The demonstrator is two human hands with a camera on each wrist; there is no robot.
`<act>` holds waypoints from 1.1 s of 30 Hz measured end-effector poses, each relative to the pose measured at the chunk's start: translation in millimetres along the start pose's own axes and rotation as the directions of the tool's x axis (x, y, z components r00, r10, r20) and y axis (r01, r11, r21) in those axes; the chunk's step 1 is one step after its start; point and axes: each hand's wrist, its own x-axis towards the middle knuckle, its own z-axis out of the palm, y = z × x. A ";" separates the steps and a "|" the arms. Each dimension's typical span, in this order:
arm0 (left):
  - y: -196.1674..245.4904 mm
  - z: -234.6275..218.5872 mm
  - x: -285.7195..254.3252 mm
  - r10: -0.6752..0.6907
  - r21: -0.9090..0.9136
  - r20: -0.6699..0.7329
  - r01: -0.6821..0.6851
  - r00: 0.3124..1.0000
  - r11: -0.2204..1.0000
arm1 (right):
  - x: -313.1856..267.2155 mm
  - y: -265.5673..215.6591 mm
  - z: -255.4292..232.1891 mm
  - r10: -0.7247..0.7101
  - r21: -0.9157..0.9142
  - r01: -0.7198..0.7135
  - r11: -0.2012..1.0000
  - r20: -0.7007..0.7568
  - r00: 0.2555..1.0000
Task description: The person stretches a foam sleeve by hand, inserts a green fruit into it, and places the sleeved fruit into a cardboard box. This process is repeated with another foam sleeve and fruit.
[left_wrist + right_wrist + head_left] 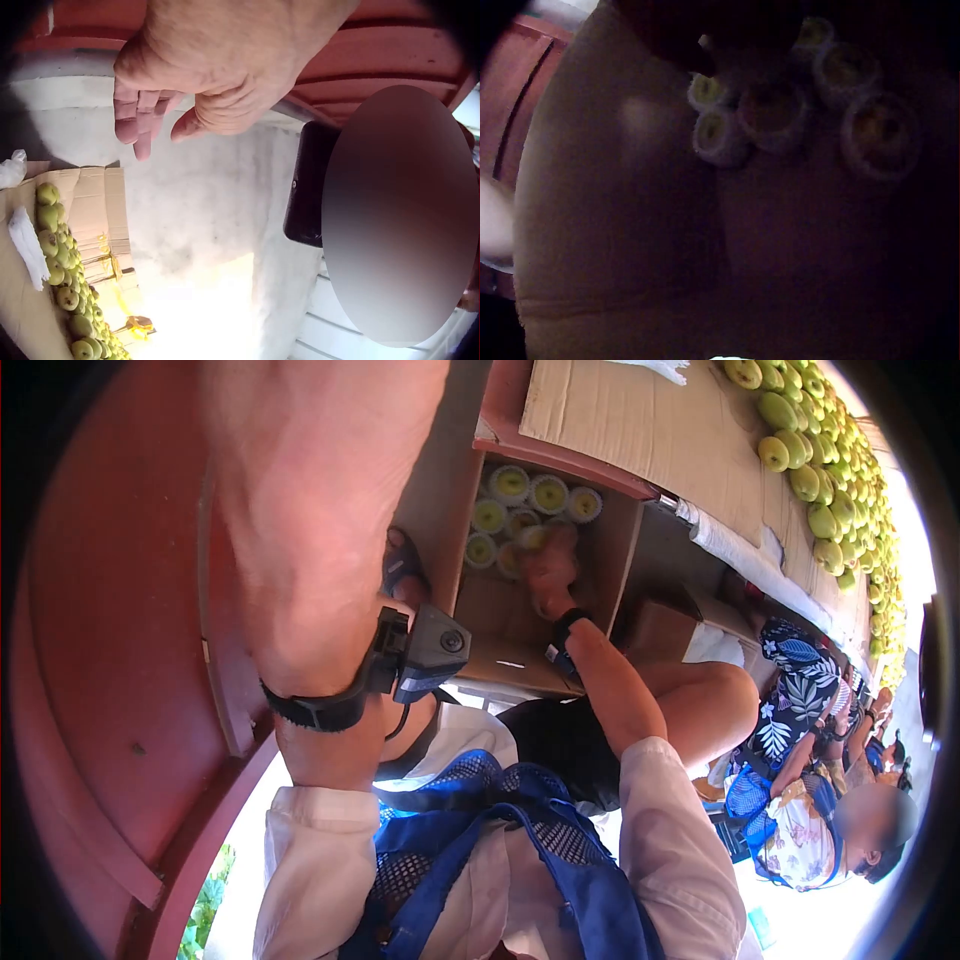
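Note:
Inside a cardboard box [515, 660], my right hand [550, 575] reaches down with its fingers around a blurred green fruit [531, 538]. Several fruits in white foam nets [549, 493] stand in rows beside it. In the dark right wrist view, the right hand [712, 30] is a shadow at the top edge, above netted fruits [771, 116]; its fingers barely show. My left hand [320, 480] is raised close to the head camera, its fingers out of that view. In the left wrist view, the left hand [217, 67] holds nothing, its fingers loosely extended.
Many green fruits [825, 485] lie on a cardboard-covered stand [620, 430] at upper right. A red panel [120, 610] rises on the left. Another cardboard box [655, 635] is right of the first. People [800, 820] sit at lower right. A dark phone [307, 184] shows in the left wrist view.

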 end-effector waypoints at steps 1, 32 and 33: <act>-0.4 0.5 -3.2 -0.006 -0.008 0.011 0.006 1.000 1.000 | 0.0 -7.0 6.7 0.008 -0.031 -0.009 0.999 -0.036 0.999; -0.7 15.2 -1.0 -0.007 0.020 0.042 0.007 0.999 1.000 | 11.5 -23.3 -4.3 0.431 0.073 -0.425 0.902 -0.143 0.891; -0.6 15.4 -0.5 -0.004 0.019 0.042 0.003 0.999 1.000 | 13.3 -9.5 -1.2 0.470 0.014 -0.473 0.881 -0.144 0.871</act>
